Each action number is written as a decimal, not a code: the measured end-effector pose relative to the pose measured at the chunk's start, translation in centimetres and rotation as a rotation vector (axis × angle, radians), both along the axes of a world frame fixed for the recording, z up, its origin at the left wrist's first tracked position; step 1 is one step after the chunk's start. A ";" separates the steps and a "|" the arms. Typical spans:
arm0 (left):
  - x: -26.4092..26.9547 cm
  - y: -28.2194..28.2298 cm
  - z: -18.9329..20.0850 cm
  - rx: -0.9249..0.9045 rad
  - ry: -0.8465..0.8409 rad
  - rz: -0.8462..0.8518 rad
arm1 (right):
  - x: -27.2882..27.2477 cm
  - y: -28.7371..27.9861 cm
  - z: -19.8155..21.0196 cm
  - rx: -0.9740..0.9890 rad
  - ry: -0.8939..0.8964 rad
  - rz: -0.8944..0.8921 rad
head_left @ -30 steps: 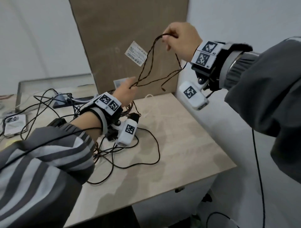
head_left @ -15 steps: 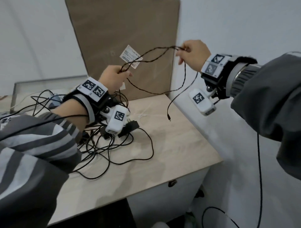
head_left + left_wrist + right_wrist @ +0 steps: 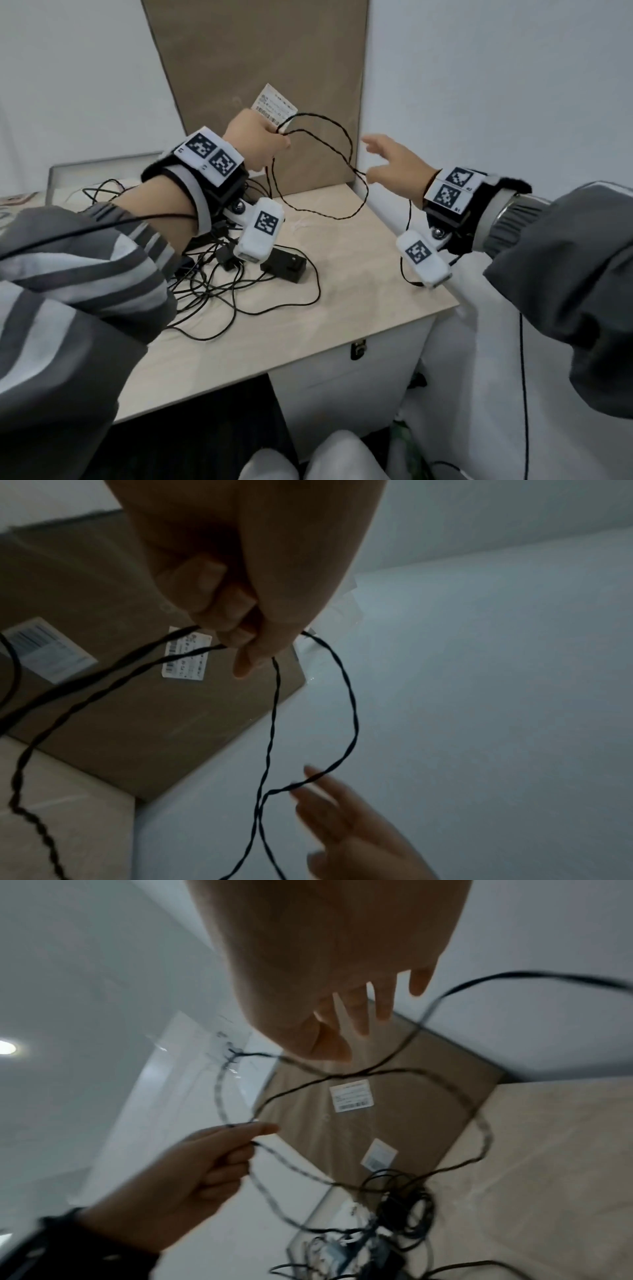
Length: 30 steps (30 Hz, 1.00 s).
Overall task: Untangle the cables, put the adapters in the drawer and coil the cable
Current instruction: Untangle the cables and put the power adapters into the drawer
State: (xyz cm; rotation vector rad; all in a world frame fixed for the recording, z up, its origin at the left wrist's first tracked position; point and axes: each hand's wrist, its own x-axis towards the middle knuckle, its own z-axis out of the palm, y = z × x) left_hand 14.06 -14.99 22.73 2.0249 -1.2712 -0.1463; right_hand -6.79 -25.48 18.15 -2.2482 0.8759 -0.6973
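My left hand (image 3: 270,138) is raised in front of the cardboard panel and pinches a thin twisted black cable (image 3: 337,150) between thumb and fingers (image 3: 240,634). From that pinch the cable hangs in loops; one loop sags to the tabletop, another runs across to my right hand (image 3: 375,159). That hand is open with its fingers (image 3: 359,1007) spread, and the cable (image 3: 346,696) passes right at its fingertips without being gripped. A black adapter (image 3: 283,265) lies on the table beside a tangle of black cables (image 3: 219,287) under my left wrist.
A tall brown cardboard panel (image 3: 260,61) with white labels leans against the wall behind the light wooden table (image 3: 342,291). Below the table's right end is a white cabinet front (image 3: 342,383) with a small latch (image 3: 358,349). A grey tray edge (image 3: 85,166) shows at far left.
My right hand has let go of the cable, dropped lower and opened its fingers. The left hand has risen and kept its pinch, so the cable loops now hang from it.
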 end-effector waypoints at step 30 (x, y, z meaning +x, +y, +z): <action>4.1 1.3 -10.6 0.384 -0.045 -0.150 | 7.2 -0.1 -1.0 0.079 -0.292 0.137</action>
